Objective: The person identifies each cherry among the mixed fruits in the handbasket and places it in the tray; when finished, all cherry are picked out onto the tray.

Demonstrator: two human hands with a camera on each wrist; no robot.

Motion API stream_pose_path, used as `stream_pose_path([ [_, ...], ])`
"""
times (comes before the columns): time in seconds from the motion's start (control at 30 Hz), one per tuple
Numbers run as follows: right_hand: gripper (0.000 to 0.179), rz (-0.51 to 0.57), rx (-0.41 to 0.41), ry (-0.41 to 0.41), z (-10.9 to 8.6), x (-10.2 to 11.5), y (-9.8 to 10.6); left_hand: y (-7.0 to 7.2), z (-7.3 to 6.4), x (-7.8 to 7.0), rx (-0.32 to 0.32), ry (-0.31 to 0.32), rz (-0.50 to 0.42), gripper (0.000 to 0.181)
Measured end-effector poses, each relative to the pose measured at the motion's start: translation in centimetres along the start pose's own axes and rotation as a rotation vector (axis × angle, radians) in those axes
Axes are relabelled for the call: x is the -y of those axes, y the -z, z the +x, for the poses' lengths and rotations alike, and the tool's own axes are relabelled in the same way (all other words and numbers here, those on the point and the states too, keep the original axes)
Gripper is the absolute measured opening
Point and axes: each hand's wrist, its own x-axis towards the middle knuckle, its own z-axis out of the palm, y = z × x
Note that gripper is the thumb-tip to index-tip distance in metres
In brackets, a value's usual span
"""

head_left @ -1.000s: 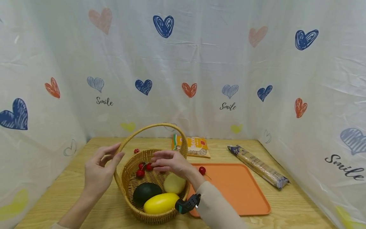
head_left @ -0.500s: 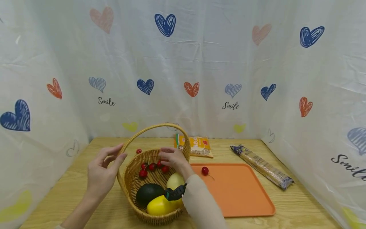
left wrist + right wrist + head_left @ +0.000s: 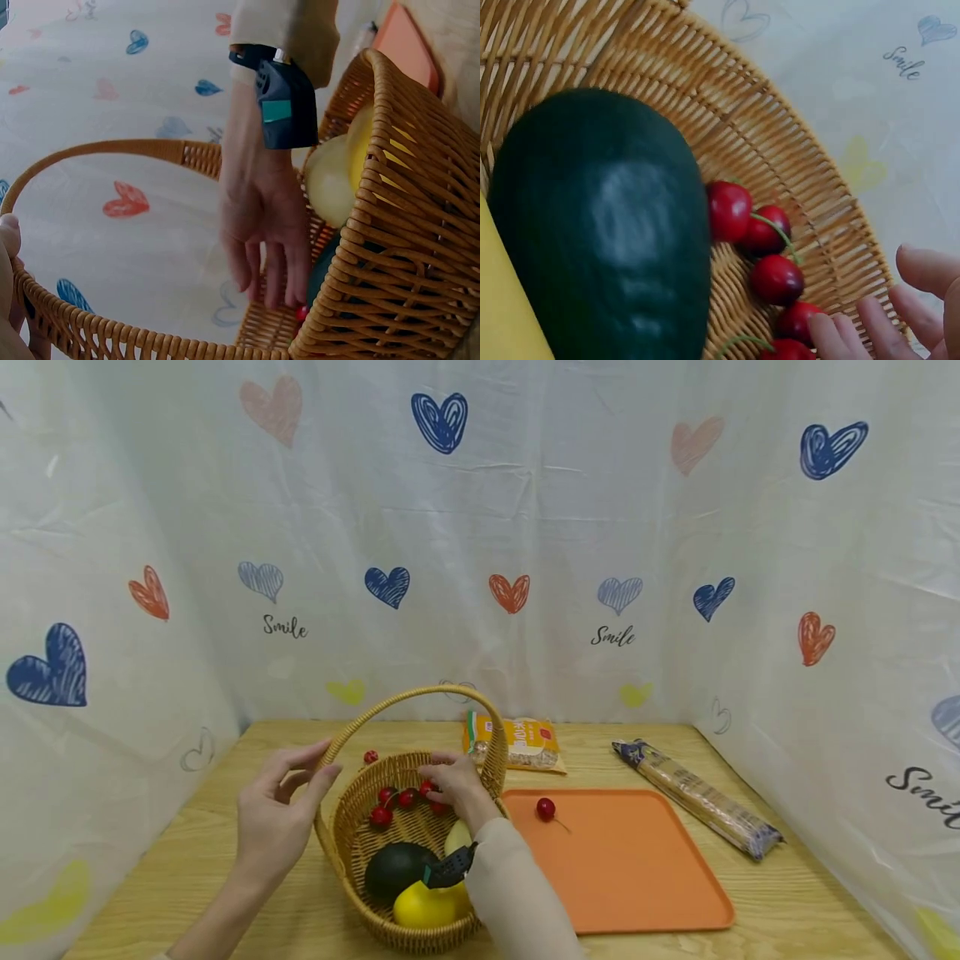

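My left hand (image 3: 273,827) pinches the left side of the arched handle of a wicker basket (image 3: 347,835) between thumb and fingers. Inside the basket, at its far side, my right hand (image 3: 459,787) reaches down with loosely bent fingers. In the right wrist view its fingertips are right at one of several red cherries (image 3: 776,280), the thumb standing apart. Beside the cherries lies a dark green avocado (image 3: 607,225). A yellow oblong fruit (image 3: 423,906) and a pale yellow fruit (image 3: 330,180) sit nearer the front, partly hidden by my right wrist and its strap in the head view.
An orange tray (image 3: 630,868) lies right of the basket, bearing a single stemmed cherry (image 3: 545,810). Behind stand a yellow food packet (image 3: 536,747) and, farther right, a long clear packet (image 3: 697,795). A small red ball (image 3: 371,757) lies behind the basket. Curtains enclose the table.
My right hand has moved inward and lower over the cherries at the basket's far side, bringing more cherries into sight. My left hand keeps its hold on the handle. The head view has shifted slightly.
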Motion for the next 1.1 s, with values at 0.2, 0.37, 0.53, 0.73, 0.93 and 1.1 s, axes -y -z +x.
stream_pose_path([
  [0.2,0.032,-0.018,-0.012,-0.026,0.0,-1.0,-0.8,-0.1,0.0,0.0,0.004,0.012,-0.018,0.033],
  [0.37,0.029,-0.018,0.003,-0.002,-0.1,-1.3,-1.5,-0.2,0.0,0.1,0.003,0.015,-0.030,0.032],
  [0.53,0.023,-0.140,0.036,0.036,-0.2,-1.3,-2.2,-0.2,0.0,0.2,0.003,0.004,-0.041,0.032],
  [0.73,0.019,-0.322,0.084,0.015,-0.4,-1.8,-2.8,-0.2,0.0,0.3,0.005,-0.013,-0.046,0.033],
  [0.93,0.016,-0.503,0.118,0.020,-0.4,-2.2,-3.4,-0.2,0.0,0.3,0.005,-0.009,-0.046,0.033],
  [1.1,0.013,-0.611,0.116,0.032,-0.4,-2.4,-3.9,-0.2,0.0,0.4,0.005,-0.010,-0.053,0.033],
])
